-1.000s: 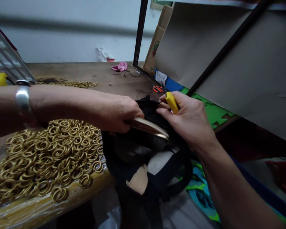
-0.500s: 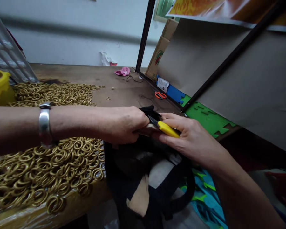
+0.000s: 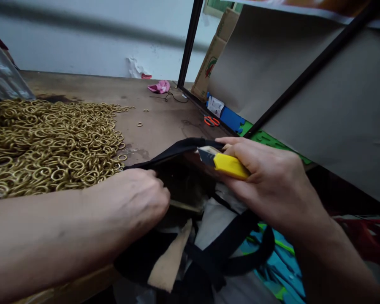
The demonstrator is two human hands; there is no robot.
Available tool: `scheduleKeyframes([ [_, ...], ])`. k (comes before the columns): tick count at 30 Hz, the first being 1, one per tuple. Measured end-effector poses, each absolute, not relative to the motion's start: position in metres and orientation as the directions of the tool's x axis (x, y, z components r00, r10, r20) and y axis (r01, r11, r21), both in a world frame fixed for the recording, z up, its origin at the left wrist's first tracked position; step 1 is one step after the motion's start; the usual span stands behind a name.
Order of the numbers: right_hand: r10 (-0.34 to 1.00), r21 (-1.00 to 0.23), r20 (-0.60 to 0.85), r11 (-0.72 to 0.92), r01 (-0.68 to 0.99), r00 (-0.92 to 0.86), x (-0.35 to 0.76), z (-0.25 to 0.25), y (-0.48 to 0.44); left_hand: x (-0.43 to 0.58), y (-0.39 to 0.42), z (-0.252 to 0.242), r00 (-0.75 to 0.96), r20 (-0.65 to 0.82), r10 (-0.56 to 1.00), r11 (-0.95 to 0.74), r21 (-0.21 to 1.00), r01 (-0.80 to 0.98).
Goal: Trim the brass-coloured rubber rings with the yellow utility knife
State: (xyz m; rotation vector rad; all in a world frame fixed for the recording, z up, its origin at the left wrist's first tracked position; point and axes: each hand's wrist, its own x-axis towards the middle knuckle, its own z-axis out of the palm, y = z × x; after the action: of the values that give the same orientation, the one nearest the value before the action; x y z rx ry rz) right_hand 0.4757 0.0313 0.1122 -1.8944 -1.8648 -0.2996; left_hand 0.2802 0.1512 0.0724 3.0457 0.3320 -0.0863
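My right hand is closed around a yellow utility knife, its dark blade pointing left. The same fingers also press on the raised edge of a black cloth. A small pale piece of material shows behind the blade. My left hand is curled into a fist at the left end of that black edge, its fingertips hidden underneath. Between the hands the cloth gapes over a dark hollow. Below lie black straps and a tan scrap.
A wide heap of brass-coloured rings covers the table's left side. Orange-handled scissors and a pink cloth lie farther back. A dark metal frame rises behind. Turquoise fabric hangs at the lower right.
My left hand has moved left and down, away from the knife, and the black edge now stretches between my hands. The knife has shifted slightly right. The view has tilted down a little.
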Motion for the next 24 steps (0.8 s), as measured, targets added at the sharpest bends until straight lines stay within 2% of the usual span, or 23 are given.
scheduleKeyframes([
  [5, 0.852, -0.169, 0.519, 0.018, 0.986, 0.073, 0.478, 0.113, 0.035, 0.265, 0.133, 0.075, 0.987, -0.095, -0.129, -0.978, -0.153, -0.142],
  [8, 0.851, -0.183, 0.521, 0.041, 0.982, 0.062, 0.474, 0.113, 0.034, 0.254, 0.127, 0.075, 0.980, -0.033, -0.194, -0.952, -0.236, -0.196],
  [10, 0.859, -0.178, 0.509, 0.039, 0.983, 0.058, 0.471, 0.113, 0.032, 0.249, 0.128, 0.073, 0.981, -0.003, -0.196, -0.951, -0.244, -0.191],
  [19, 0.855, -0.224, 0.517, 0.087, 0.971, 0.043, 0.464, 0.112, 0.030, 0.286, 0.125, 0.070, 0.989, -0.128, 0.077, -0.997, -0.026, 0.074],
  [22, 0.837, -0.230, 0.541, 0.051, 0.972, 0.084, 0.464, 0.112, 0.032, 0.311, 0.110, 0.064, 0.981, -0.196, 0.015, -0.999, 0.032, 0.022],
  [24, 0.823, -0.223, 0.559, 0.026, 0.975, 0.106, 0.464, 0.112, 0.032, 0.320, 0.101, 0.057, 0.970, -0.229, -0.083, -0.990, 0.127, -0.055],
])
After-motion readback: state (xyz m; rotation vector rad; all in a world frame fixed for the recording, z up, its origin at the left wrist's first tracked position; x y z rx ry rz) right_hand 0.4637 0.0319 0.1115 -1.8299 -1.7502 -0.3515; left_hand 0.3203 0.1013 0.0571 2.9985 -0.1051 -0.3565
